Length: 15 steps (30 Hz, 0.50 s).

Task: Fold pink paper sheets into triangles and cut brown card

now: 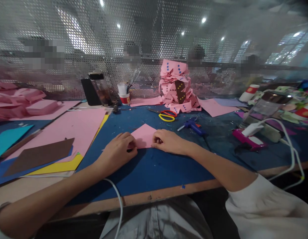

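A pink sheet of paper (144, 136), folded to a triangle with its peak pointing away from me, lies on the blue mat in front of me. My left hand (120, 147), fingers curled, grips its left side at the lower edge. On the opposite side my right hand (166, 141) is closed with its fingertips pressed on the paper near the fold. Both hands cover the paper's side corners. Beyond it are scissors (168, 116) with red and yellow handles and a blue glue gun (193, 127).
Pink sheets (76, 127) and a brown sheet (41, 156) lie at left. A stack of dotted pink paper pieces (179, 86) stands at the back, by a red-and-white cup (124, 99). A magenta device (251, 139) with a white cable and a clear jar (262, 106) are at right.
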Each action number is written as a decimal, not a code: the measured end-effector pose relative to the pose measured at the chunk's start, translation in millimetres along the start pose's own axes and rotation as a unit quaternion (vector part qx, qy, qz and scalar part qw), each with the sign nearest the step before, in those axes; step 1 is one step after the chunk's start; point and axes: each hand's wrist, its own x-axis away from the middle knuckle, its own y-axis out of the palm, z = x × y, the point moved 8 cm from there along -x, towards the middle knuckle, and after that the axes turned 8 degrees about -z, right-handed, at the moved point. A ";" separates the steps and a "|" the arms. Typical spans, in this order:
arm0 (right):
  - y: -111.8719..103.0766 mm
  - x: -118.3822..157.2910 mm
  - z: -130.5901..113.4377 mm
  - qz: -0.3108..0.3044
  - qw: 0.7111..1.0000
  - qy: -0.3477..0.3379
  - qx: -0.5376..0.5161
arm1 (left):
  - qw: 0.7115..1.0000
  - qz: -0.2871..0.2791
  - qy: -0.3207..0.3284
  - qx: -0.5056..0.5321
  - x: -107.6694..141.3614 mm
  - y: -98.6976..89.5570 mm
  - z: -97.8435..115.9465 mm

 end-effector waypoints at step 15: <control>-0.8 1.1 -0.4 0.000 1.000 0.002 -0.001 | 1.000 -0.002 -0.019 0.010 5.9 -3.1 -6.7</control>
